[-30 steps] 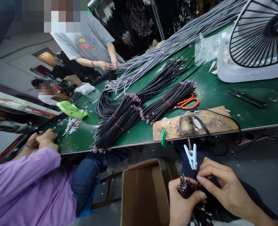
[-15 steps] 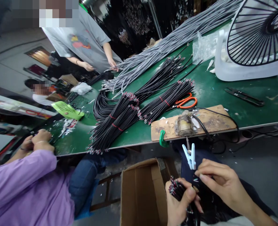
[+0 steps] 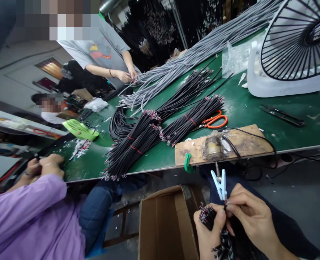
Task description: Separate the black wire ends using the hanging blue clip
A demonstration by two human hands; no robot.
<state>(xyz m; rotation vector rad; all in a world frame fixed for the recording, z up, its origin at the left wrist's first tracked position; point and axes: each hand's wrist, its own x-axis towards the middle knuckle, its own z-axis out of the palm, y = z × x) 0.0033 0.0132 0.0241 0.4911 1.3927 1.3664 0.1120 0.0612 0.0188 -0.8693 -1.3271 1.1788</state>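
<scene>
My left hand [image 3: 212,236] is closed round a bundle of black cables [image 3: 207,216], whose stripped ends with small coloured wires stick up past the thumb. My right hand [image 3: 253,218] pinches the end of a single black cable [image 3: 225,206] just right of that bundle. This end meets the lower tip of a light blue clothespin [image 3: 220,185], or is very close to it. The clothespin sits on a thin metal rod [image 3: 217,169] reaching out from a metal cylinder [image 3: 213,147] on a wooden board [image 3: 249,142]. More black cables hang below my left hand.
Tied black cable bundles [image 3: 129,150], orange-handled scissors [image 3: 216,120], dark snips [image 3: 281,115] and a fan [image 3: 268,92] stand or lie on the green table [image 3: 149,162]. A cardboard box [image 3: 165,224] is below. One co-worker's purple sleeve [image 3: 40,195] is left; another handles grey cables [image 3: 181,61].
My right hand has closed in toward the left hand, and the cable end now rises to the clothespin tip. The co-worker behind the table has brought both hands together.
</scene>
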